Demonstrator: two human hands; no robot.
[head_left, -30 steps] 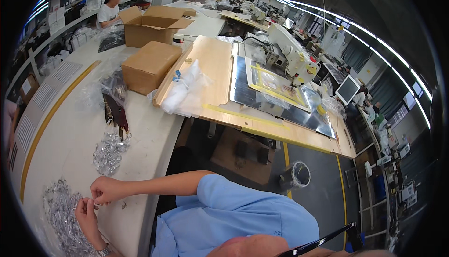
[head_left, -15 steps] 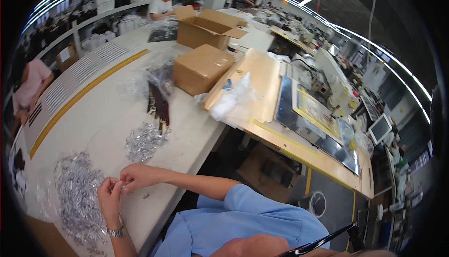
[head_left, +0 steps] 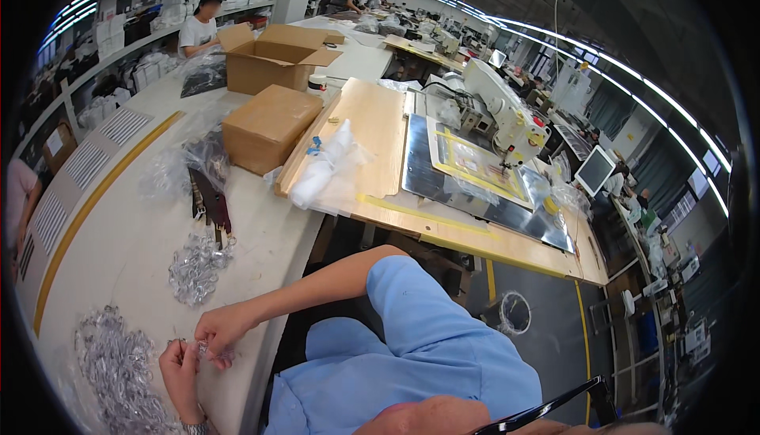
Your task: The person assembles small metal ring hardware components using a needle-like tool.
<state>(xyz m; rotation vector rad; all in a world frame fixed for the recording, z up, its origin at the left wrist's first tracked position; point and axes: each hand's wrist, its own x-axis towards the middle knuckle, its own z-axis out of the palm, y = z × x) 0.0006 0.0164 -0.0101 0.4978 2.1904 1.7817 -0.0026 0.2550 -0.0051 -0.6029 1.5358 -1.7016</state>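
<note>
Right grip [head_left: 226,326] pinches shiny pieces [head_left: 204,349]; unreadable white label [head_left: 54,142] beyond.

On the table [head_left: 119,245], the big pile [head_left: 119,372] lies left of the left hand [head_left: 180,376]; the right hand [head_left: 226,328], clips [head_left: 225,354] in it, is just right. Before them lies the small pile [head_left: 196,269], then straps [head_left: 212,201], then two boxes [head_left: 269,130], one behind the other. Right of these, the machine [head_left: 518,138] stands on a bench [head_left: 451,237]; a bin [head_left: 514,314] is on the floor [head_left: 546,348].
</note>
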